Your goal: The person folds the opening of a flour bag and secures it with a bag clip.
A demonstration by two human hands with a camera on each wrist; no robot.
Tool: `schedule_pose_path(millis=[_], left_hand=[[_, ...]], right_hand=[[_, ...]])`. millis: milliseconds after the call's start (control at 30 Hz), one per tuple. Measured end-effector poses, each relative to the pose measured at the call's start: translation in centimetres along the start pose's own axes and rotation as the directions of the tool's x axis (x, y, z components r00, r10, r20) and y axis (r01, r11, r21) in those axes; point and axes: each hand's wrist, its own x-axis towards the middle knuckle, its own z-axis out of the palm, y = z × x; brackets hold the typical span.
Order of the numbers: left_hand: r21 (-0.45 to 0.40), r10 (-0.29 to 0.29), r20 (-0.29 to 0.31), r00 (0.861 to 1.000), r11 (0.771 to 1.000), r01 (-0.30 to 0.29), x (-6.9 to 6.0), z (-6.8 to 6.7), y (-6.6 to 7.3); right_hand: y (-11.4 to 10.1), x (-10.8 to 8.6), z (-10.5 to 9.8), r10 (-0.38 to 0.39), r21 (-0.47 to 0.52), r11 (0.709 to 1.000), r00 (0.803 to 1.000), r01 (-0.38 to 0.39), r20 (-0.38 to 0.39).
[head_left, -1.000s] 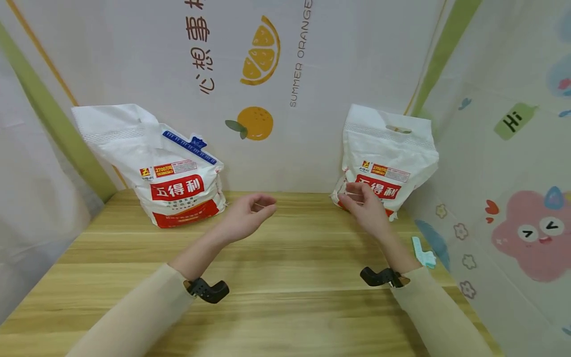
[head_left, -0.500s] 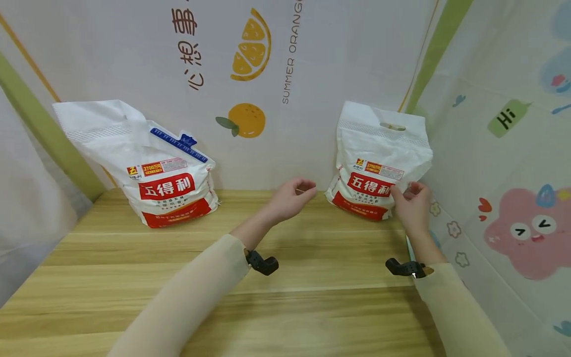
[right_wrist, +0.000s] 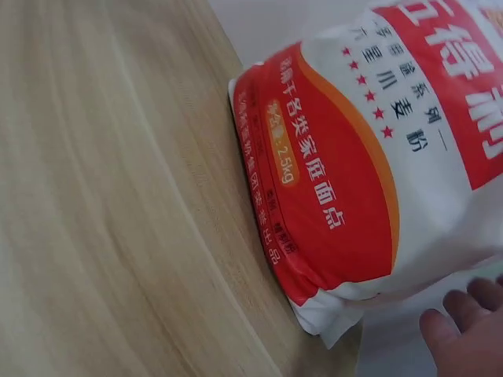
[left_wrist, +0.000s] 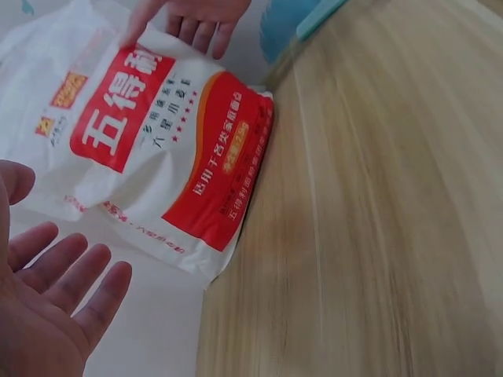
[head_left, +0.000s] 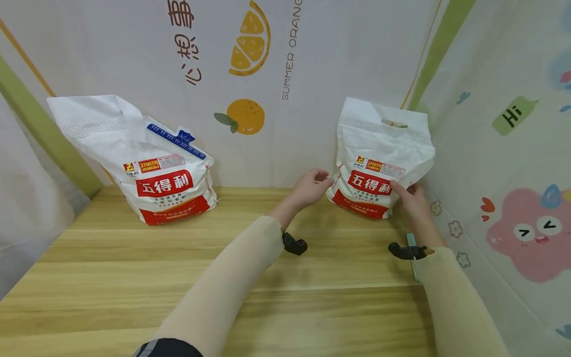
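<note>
A white and red flour bag [head_left: 376, 158] with a cut-out handle stands upright at the table's back right. Beside its left edge is my left hand [head_left: 312, 187]; in the left wrist view its fingers [left_wrist: 67, 275] are spread, with a gap to the bag. My right hand [head_left: 415, 201] is at the bag's right side, thumb against the front. The right wrist view shows its fingers [right_wrist: 464, 314] loosely bent alongside the bag. A second flour bag [head_left: 162, 183] stands at the back left, its top corner folded under a blue and white sealing clip [head_left: 176, 141].
A pale teal clip [head_left: 411, 240] lies on the wooden table [head_left: 267, 297], partly hidden by my right wrist. Printed white curtains [head_left: 285, 124] hang behind the table and along its right side.
My left hand has moved right, from between the bags to the right bag's left edge. My right hand has shifted from in front of that bag to its right side. Both bags stay put.
</note>
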Motion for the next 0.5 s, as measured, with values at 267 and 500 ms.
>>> schedule_pose_path(millis=[267, 500], left_hand=[[-0.101, -0.058, -0.028, 0.998, 0.993, 0.055, 2.6, 1.4, 0.0], [-0.207, -0.048, 0.04, 0.998, 0.977, 0.056, 3.6, 2.7, 0.5]], right_hand=[[0.3, 0.8, 0.5, 0.001, 0.04, 0.999, 0.994, -0.005, 0.109], [0.3, 0.5, 1.2, -0.011, 0.065, 0.998, 0.997, 0.006, 0.073]])
